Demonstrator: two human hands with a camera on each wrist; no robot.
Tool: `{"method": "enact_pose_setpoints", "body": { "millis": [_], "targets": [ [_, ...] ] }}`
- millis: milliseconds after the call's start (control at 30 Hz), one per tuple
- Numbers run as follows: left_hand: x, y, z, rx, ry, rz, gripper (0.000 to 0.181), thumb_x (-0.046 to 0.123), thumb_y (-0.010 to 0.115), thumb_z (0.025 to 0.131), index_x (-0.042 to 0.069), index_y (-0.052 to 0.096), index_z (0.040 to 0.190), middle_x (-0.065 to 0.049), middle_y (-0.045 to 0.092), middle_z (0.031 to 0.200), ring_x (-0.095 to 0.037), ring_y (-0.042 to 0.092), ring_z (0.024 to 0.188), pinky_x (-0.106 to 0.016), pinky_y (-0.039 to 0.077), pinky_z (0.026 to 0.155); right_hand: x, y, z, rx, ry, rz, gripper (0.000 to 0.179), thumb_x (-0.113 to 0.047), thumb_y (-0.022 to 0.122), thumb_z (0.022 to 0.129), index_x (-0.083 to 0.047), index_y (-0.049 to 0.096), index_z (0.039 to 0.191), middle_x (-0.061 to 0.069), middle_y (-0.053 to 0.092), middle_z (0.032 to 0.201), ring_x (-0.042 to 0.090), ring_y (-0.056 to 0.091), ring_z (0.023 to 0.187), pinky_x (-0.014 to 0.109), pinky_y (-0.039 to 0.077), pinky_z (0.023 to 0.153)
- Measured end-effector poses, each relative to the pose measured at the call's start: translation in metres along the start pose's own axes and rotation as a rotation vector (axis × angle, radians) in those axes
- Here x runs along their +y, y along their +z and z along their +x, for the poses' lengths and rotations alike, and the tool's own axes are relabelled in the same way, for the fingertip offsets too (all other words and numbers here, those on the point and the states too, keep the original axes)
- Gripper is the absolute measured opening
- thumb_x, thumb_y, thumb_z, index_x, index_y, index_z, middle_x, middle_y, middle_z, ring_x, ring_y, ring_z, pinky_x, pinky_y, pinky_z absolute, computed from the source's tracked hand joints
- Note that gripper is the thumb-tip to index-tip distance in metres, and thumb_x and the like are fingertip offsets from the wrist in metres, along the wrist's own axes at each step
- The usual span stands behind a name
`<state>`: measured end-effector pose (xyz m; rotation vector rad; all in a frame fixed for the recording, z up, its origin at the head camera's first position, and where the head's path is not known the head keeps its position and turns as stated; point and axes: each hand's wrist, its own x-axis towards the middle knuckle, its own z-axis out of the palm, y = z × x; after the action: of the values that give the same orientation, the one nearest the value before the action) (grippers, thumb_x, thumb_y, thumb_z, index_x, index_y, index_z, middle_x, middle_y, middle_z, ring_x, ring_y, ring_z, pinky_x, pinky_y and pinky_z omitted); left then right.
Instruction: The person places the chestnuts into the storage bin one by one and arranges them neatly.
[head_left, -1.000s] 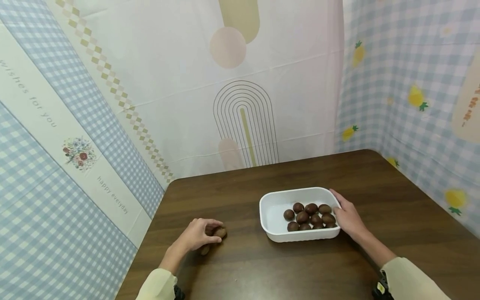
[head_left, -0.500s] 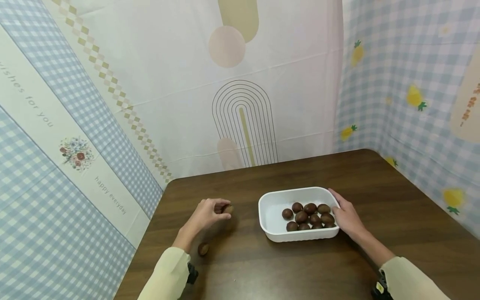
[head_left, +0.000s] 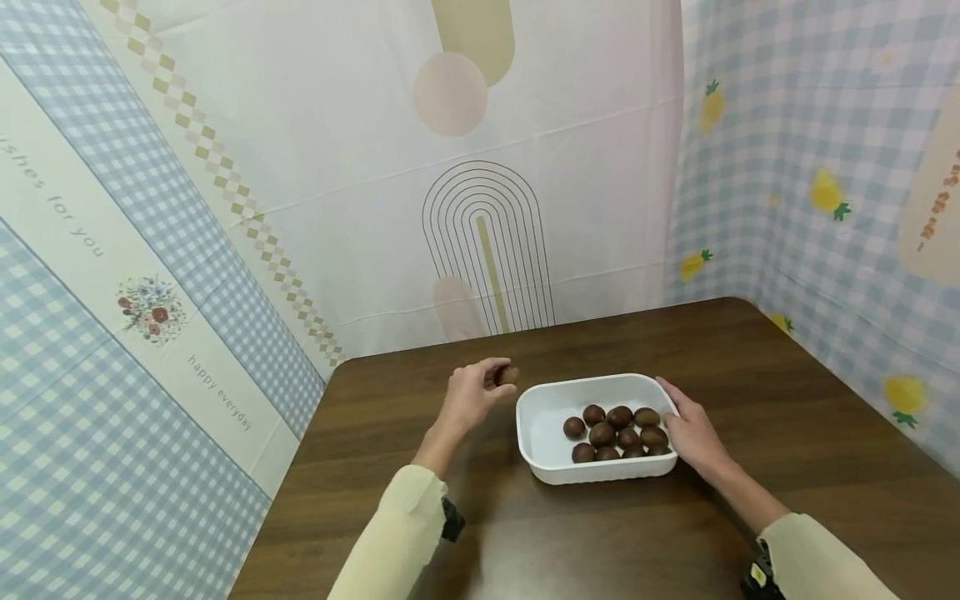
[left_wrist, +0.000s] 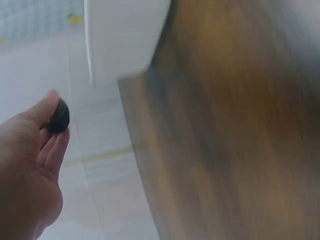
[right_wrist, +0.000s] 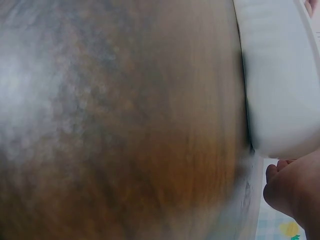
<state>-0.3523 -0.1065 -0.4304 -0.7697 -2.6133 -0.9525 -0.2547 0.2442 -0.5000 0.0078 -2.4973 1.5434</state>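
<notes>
In the head view my left hand [head_left: 471, 395] pinches a brown oval passion fruit [head_left: 511, 375] between thumb and fingers, in the air just left of the white plastic tray [head_left: 534, 437]. The left wrist view shows this passion fruit [left_wrist: 60, 116] dark at the fingertips, near the tray's wall [left_wrist: 122, 35]. My right hand [head_left: 696, 432] grips the tray's right end, thumb on the rim and fingers along the outside. Several brown passion fruits [head_left: 602, 434] lie inside the tray, mostly towards its right half. Only part of my right hand [right_wrist: 290, 187] shows in the right wrist view.
Under everything is a dark wooden table [head_left: 592, 542] with rounded far corners. A pale patterned cloth [head_left: 360, 183] hangs behind it, and blue checked cloth [head_left: 847, 275] lines the right side. Sleeves and wrist straps are on both arms.
My left hand has lifted the passion fruit and carried it right and away towards the tray. A second fruit on the table is now hidden behind my left forearm. The right hand stays put.
</notes>
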Motion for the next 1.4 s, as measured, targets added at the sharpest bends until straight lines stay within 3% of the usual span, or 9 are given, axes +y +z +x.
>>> {"method": "enact_pose_setpoints", "body": {
  "millis": [200,500,667,967,1233,1400],
  "targets": [
    [0.029,0.039,0.003,0.072,0.018,0.078,0.045,0.023,0.088,0.09,0.014,0.075,0.132,-0.004,0.079,0.118,-0.021,0.076,0.1,-0.039,0.06,0.087,-0.001,0.0,-0.003,0.011,0.001,0.008,0.067,0.009,0.043,0.096,0.007,0.033,0.162,0.035,0.038,0.16,0.048,0.039,0.145,0.061,0.032,0.116],
    [0.056,0.075,0.0,0.03,-0.035,0.173,0.042,0.025,0.089,0.09,0.015,0.076,0.129,-0.003,0.078,0.121,-0.022,0.075,0.11,-0.038,0.06,0.092,-0.003,-0.001,0.0,-0.01,0.015,0.017,0.066,0.008,0.041,0.098,0.008,0.029,0.163,0.036,0.034,0.161,0.051,0.035,0.148,0.064,0.03,0.118],
    [0.064,0.087,-0.002,0.039,-0.071,0.26,0.04,0.028,0.089,0.09,0.015,0.077,0.125,-0.001,0.077,0.122,-0.023,0.073,0.112,-0.04,0.06,0.094,-0.003,-0.001,-0.001,-0.009,0.015,0.02,0.066,0.008,0.041,0.098,0.007,0.03,0.163,0.036,0.035,0.161,0.05,0.036,0.147,0.064,0.03,0.118],
    [0.07,0.101,-0.011,0.092,-0.138,0.314,0.033,0.025,0.093,0.085,0.012,0.079,0.112,-0.006,0.073,0.113,-0.028,0.074,0.101,-0.04,0.061,0.085,-0.002,-0.001,-0.001,0.0,0.011,0.017,0.065,0.008,0.042,0.098,0.007,0.031,0.163,0.036,0.036,0.161,0.049,0.037,0.146,0.062,0.031,0.117],
    [0.083,0.105,-0.008,0.132,-0.143,0.404,0.025,0.026,0.095,0.077,0.012,0.075,0.08,-0.007,0.073,0.083,-0.025,0.073,0.084,-0.037,0.059,0.076,-0.001,-0.002,0.0,-0.011,0.024,0.021,0.065,0.007,0.041,0.099,0.006,0.029,0.164,0.036,0.034,0.162,0.05,0.035,0.148,0.063,0.03,0.118],
    [0.089,0.108,-0.008,0.167,-0.201,0.361,0.03,0.024,0.094,0.076,0.015,0.069,0.064,-0.006,0.071,0.073,-0.025,0.072,0.076,-0.037,0.057,0.071,0.0,0.0,0.0,-0.018,0.028,0.023,0.065,0.007,0.041,0.1,0.006,0.028,0.164,0.036,0.034,0.162,0.05,0.034,0.149,0.064,0.029,0.119]
  ]
}}
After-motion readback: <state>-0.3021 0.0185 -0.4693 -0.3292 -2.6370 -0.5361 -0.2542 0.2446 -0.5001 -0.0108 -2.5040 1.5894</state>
